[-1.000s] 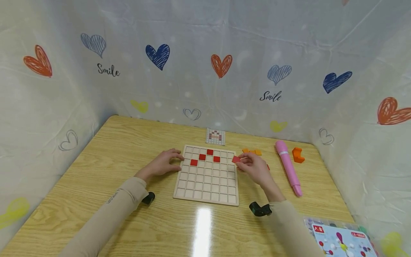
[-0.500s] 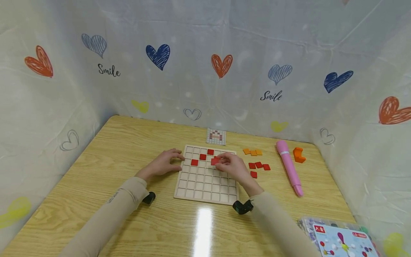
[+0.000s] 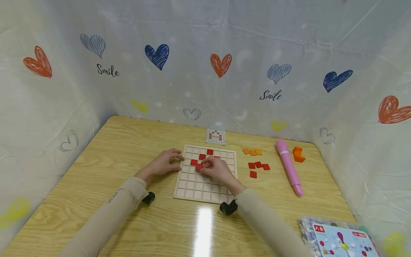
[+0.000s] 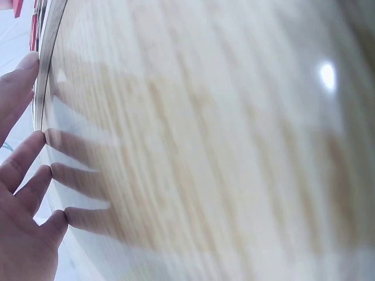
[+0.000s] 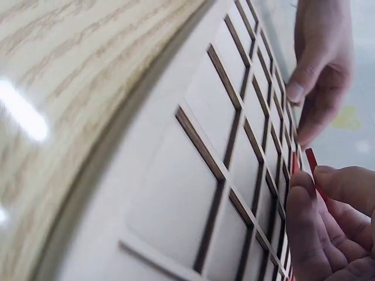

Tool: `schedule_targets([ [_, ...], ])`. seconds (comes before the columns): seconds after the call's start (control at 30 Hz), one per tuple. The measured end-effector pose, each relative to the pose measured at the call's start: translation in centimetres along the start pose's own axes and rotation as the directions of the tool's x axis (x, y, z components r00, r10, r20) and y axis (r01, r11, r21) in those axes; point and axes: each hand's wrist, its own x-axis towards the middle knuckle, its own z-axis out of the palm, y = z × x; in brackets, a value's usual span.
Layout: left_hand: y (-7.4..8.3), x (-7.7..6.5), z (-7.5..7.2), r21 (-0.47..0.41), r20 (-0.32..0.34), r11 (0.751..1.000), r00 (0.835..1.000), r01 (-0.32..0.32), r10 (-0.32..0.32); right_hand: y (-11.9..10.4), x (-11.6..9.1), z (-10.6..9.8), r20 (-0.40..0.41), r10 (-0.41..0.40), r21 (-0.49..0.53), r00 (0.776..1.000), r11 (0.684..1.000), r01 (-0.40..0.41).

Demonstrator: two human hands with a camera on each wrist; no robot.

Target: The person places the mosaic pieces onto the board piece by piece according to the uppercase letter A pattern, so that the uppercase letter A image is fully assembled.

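A wooden grid board (image 3: 199,186) lies mid-table with square cells. Several red tiles sit in its upper cells, among them one red tile (image 3: 209,152) in the top row; another is partly covered by the right hand. My right hand (image 3: 219,171) pinches a red square tile (image 3: 198,167) between thumb and fingertips, close over the board, just below and right of a seated tile (image 3: 194,162). In the right wrist view the pinched tile stands tilted on edge. My left hand (image 3: 163,163) touches the board's left edge, its fingers spread and relaxed.
Right of the board lie several loose red tiles (image 3: 258,165) and orange tiles (image 3: 253,152). Farther right are a pink pen-shaped stick (image 3: 289,167) and an orange bracket-like piece (image 3: 298,155). A small pattern card (image 3: 215,136) lies behind the board. A boxed set (image 3: 340,237) occupies the front right corner.
My right hand has carried the red tile leftward from the board's right edge across the grid to near the left-hand tiles. The left hand has stayed at the board's left edge.
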Motion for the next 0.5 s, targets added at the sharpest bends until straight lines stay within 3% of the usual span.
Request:
schedule_targets([
  [0.5,0.1,0.0,0.0,-0.008,-0.011,1.0,1.0,0.006,-0.006,-0.9,0.6,1.6,0.021,-0.037,-0.053,0.999,0.998,0.038],
])
